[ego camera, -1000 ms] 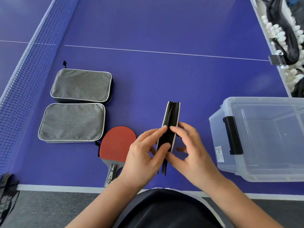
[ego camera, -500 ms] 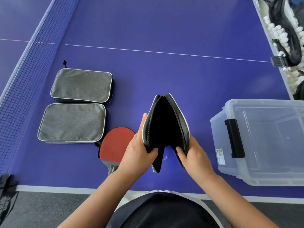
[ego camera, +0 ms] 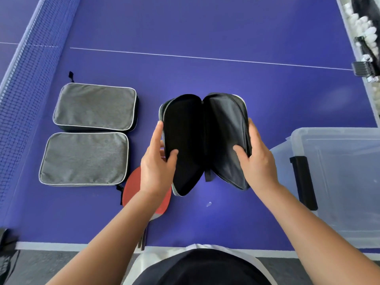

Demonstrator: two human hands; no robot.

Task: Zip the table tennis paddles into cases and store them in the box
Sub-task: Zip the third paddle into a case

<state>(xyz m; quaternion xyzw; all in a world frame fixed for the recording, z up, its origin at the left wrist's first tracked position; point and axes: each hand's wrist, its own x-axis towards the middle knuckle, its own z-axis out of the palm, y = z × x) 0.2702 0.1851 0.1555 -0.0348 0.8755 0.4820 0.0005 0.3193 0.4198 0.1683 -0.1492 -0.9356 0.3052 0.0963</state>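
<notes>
- Just left of the clear plastic storage box (ego camera: 337,182), the black-lined grey fabric paddle case (ego camera: 205,140) is now spread wide like a book. A second ago it was a narrow closed slab pinched between both hands, half a second ago it was only a V.
- What that means for the job, I'd say: unzipping is done on this one and it's ready to take a paddle. Nothing is loaded in it yet, both halves look bare inside.
- Left hand (ego camera: 158,163) grips the left flap, thumb on the dark lining, fingers behind the outer edge. Right hand (ego camera: 255,159) does the same on the right flap, thumb pressed on the greyer inner panel. So the hands are apart, each clamped on its own half, holding the case up off the blue table tennis table (ego camera: 205,75).
- Red-rubber paddle with a wooden handle (ego camera: 131,188) lies flat on the table further left of the box, directly under the left wrist and partly hidden by it, handle poking toward the table's near edge. Super close to the left hand but not touched.
- Two zipped grey rectangular cases (ego camera: 88,134) sit side by side further left again, by the net (ego camera: 22,95). Can't tell if they hold paddles.
- Box itself looks empty from here, so my guess is storing hasn't started.
</notes>
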